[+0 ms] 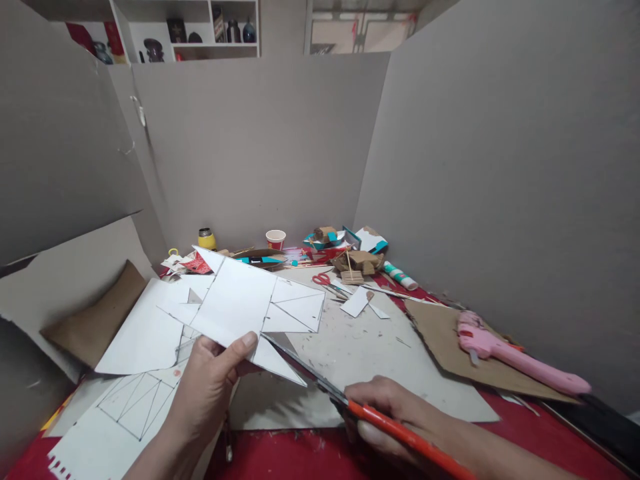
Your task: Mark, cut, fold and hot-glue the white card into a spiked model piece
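Note:
My left hand (213, 380) pinches a white card cutout (240, 297) between thumb and fingers, holding it tilted above the work surface. Black ruled lines cross the card, and pointed flaps stick out from its sides. In my right hand (385, 413) is a pair of scissors (315, 377) with long red-orange handles. Their blades reach into the notch beside the lower pointed flap, close to my left thumb. Below my left forearm lies a drawing sheet (133, 413) with ruled triangles and a torn perforated edge. My left fingers are partly hidden behind the card.
A pink glue gun (520, 360) rests on brown cardboard (435, 333) at right. Small red-handled scissors (330, 283) and paper scraps (357, 301) lie mid-table. Behind stand a paper cup (275, 240), a yellow bottle (206, 239) and cardboard models (357, 263). Grey panels (260, 147) enclose the table.

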The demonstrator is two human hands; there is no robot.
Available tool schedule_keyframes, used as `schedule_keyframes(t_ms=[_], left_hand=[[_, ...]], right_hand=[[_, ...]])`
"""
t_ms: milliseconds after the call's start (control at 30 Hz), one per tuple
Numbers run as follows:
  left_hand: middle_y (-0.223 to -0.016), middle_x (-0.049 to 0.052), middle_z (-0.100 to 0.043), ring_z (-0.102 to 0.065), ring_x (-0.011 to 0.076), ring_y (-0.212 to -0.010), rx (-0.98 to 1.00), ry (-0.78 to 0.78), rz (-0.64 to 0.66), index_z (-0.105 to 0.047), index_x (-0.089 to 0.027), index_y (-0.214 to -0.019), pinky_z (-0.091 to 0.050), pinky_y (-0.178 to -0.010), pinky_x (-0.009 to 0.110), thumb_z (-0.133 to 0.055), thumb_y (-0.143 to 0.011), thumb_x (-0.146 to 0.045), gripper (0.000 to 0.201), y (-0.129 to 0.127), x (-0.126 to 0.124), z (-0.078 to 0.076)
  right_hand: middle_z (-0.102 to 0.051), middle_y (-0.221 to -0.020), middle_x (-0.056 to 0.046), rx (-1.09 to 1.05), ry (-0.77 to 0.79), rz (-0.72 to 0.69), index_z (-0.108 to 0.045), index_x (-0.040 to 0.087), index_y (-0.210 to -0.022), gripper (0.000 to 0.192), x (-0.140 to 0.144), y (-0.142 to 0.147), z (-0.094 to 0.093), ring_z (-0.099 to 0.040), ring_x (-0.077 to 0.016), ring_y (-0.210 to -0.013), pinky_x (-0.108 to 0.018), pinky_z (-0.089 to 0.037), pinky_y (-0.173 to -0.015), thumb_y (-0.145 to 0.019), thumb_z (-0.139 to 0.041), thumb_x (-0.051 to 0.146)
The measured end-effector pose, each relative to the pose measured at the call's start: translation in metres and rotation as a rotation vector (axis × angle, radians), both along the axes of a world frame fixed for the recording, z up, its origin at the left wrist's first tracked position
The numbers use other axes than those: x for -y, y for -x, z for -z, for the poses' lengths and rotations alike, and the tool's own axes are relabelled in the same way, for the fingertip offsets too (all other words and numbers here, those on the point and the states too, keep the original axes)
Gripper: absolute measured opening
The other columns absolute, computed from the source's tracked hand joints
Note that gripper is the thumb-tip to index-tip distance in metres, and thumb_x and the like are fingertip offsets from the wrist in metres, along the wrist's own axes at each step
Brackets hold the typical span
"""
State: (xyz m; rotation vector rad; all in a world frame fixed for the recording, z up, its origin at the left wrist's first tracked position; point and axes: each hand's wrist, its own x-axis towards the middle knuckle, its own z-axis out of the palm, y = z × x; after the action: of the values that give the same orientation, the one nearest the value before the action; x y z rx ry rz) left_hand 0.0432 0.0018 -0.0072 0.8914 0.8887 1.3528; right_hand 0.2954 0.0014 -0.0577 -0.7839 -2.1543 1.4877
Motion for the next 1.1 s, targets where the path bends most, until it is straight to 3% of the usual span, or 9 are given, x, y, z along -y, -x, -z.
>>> schedule_keyframes(t_ms=[400, 567, 767, 933, 1100], left_hand=[[-0.091, 0.012, -0.078, -0.074, 0.0279, -0.076, 0.022, 0.029, -0.005, -0.067, -0.011, -0.116, -0.059, -0.066, 0.035, -0.083, -0.068, -0.030, 0.054, -0.001, 0.000, -0.002], [-0.090, 0.012, -0.078, -0.074, 0.0275, -0.077, 0.050, 0.043, 0.026, -0.068, -0.012, -0.115, -0.060, -0.068, 0.035, -0.083, -0.068, -0.026, 0.051, 0.000, 0.001, -0.002], [-0.090, 0.014, -0.078, -0.073, 0.0275, -0.081, 0.062, 0.036, 0.075, -0.073, -0.010, -0.100, -0.059, -0.073, 0.036, -0.081, -0.071, -0.026, 0.034, 0.002, -0.002, 0.002], [-0.094, 0.011, -0.077, -0.073, 0.0239, -0.083, 0.105, 0.033, 0.090, -0.073, -0.013, -0.102, -0.060, -0.075, 0.033, -0.079, -0.073, -0.022, 0.031, 0.002, -0.001, 0.002], [-0.093, 0.012, -0.077, -0.073, 0.0257, -0.085, 0.113, 0.034, 0.083, -0.072, -0.012, -0.105, -0.060, -0.075, 0.035, -0.081, -0.072, -0.023, 0.036, 0.004, 0.000, -0.002]], right_hand=[[-0.033, -0.057, 0.006, -0.008, 0.020, 0.026, -0.036, 0.020, -0.065, 0.053, 0.001, 0.002, -0.001, -0.027, -0.0076, -0.053, -0.022, -0.023, -0.046, -0.088, -0.048, 0.066], [-0.035, -0.056, 0.006, -0.009, 0.023, 0.053, -0.037, 0.019, -0.063, 0.045, 0.002, 0.002, -0.002, -0.027, -0.0069, -0.052, -0.021, -0.023, -0.046, -0.089, -0.052, 0.053], [-0.036, -0.052, 0.006, -0.021, 0.032, 0.040, -0.039, 0.019, -0.060, 0.035, 0.003, 0.004, -0.007, -0.029, -0.0063, -0.049, -0.021, -0.023, -0.046, -0.086, -0.053, 0.038], [-0.034, -0.057, 0.005, 0.073, -0.028, 0.087, -0.040, 0.019, -0.064, 0.038, 0.006, 0.004, -0.016, -0.029, -0.0083, -0.054, -0.020, -0.026, -0.048, -0.087, -0.054, 0.046], [-0.045, -0.064, 0.001, 0.175, -0.142, 0.155, -0.054, 0.018, -0.070, 0.038, 0.008, 0.003, -0.021, -0.039, -0.0119, -0.062, -0.019, -0.033, -0.051, -0.087, -0.056, 0.052]])
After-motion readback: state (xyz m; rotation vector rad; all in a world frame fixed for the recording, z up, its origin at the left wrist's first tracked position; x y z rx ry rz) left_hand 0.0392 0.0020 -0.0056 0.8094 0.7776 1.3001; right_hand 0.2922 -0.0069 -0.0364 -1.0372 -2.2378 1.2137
